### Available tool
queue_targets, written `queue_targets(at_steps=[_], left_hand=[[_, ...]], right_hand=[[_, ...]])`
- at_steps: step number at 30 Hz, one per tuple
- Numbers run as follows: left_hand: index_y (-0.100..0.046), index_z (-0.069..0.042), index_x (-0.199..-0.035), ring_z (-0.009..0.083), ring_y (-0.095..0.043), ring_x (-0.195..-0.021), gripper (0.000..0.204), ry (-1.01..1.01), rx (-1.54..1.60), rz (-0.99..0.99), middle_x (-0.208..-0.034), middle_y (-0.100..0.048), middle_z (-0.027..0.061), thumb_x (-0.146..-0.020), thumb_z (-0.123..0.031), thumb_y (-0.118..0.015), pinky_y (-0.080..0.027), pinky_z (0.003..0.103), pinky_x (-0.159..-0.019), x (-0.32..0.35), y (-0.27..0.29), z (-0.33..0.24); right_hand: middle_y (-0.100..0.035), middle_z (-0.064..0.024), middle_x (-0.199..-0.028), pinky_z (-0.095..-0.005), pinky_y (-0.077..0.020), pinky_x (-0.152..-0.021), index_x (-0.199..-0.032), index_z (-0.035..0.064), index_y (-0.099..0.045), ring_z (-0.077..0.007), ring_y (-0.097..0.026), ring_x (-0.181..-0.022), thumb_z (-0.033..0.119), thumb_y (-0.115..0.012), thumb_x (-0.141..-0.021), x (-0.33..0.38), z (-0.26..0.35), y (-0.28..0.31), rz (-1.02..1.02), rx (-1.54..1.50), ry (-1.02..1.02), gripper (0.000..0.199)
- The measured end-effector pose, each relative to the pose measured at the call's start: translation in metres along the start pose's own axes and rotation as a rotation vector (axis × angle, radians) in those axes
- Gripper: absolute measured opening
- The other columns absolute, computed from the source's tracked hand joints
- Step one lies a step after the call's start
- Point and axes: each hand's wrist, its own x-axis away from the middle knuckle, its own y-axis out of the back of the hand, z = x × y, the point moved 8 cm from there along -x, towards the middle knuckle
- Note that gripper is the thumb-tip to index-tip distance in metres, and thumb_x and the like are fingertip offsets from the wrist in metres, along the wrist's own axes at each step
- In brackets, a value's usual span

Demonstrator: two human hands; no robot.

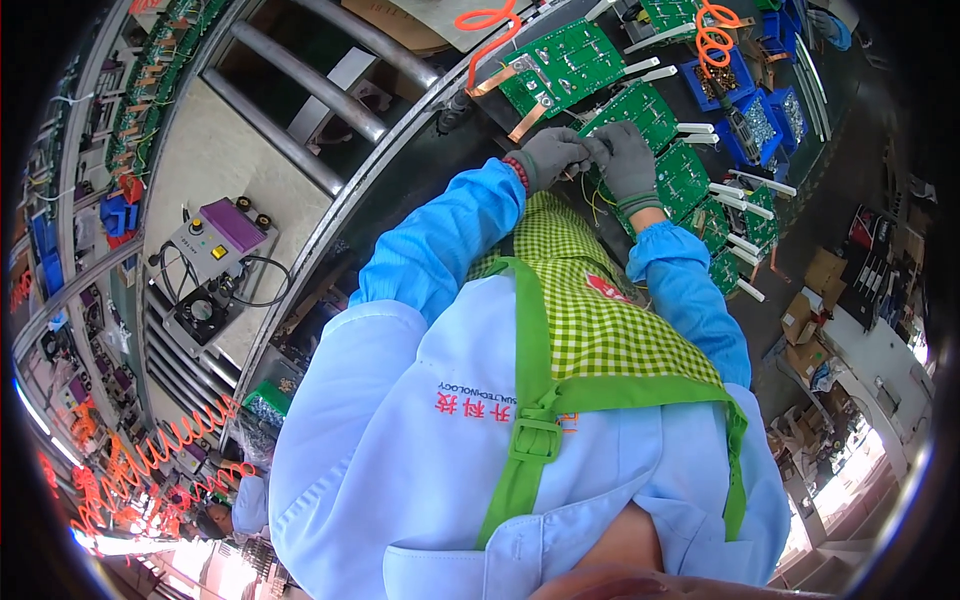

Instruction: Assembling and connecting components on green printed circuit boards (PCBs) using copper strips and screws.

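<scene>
Head view: green board has white strips; at its edge, left hand and right hand seem mid-job (can't tell fingers' grip).

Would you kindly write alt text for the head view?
A person's gloved left hand and right hand meet beside several green circuit boards. Blue bins stand at upper right; a gray box with a purple top sits at left.
</scene>
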Motion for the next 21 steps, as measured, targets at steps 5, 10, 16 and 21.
queue_targets(at_steps=[5,10,16,21], left_hand=[[-0.057,0.0,-0.09,0.0092,-0.054,-0.054,0.007,-0.043,0.022,0.027,-0.075,-0.062,0.0082,-0.085,-0.005,-0.057,-0.041,0.02,-0.045,0.0,-0.004,-0.003],[-0.057,-0.001,-0.09,0.0094,-0.054,-0.053,0.009,-0.014,0.001,-0.008,-0.074,-0.061,0.0079,-0.085,-0.008,-0.06,-0.041,0.021,-0.044,-0.004,0.006,0.007],[-0.055,-0.002,-0.087,0.0095,-0.054,-0.052,0.009,0.001,0.043,-0.016,-0.073,-0.061,0.0083,-0.085,-0.008,-0.061,-0.041,0.02,-0.045,-0.003,-0.001,0.006],[-0.055,-0.002,-0.087,0.0092,-0.054,-0.053,0.008,-0.022,0.061,-0.032,-0.073,-0.062,0.0079,-0.084,-0.007,-0.061,-0.042,0.02,-0.045,-0.004,0.002,0.007]], right_hand=[[-0.058,-0.0108,-0.089,-0.0394,-0.0491,-0.073,-0.088,0.0083,-0.062,-0.0311,-0.059,-0.085,0.032,-0.068,-0.077,0.002,-0.01,-0.001,0.013,0.008,-0.123,0.026],[-0.058,-0.0111,-0.092,-0.0391,-0.049,-0.074,-0.092,0.0079,-0.062,-0.0309,-0.059,-0.088,0.029,-0.065,-0.079,0.002,0.004,0.012,-0.052,-0.155,-0.071,0.025],[-0.059,-0.012,-0.094,-0.0393,-0.0491,-0.074,-0.095,0.0092,-0.062,-0.0308,-0.059,-0.087,0.025,-0.062,-0.082,0.003,-0.001,0.005,0.004,-0.145,0.061,0.02],[-0.058,-0.0124,-0.089,-0.0407,-0.0488,-0.071,-0.09,0.0097,-0.061,-0.0314,-0.059,-0.082,0.026,-0.062,-0.082,0.001,0.001,-0.001,-0.005,-0.069,0.01,0.018]])
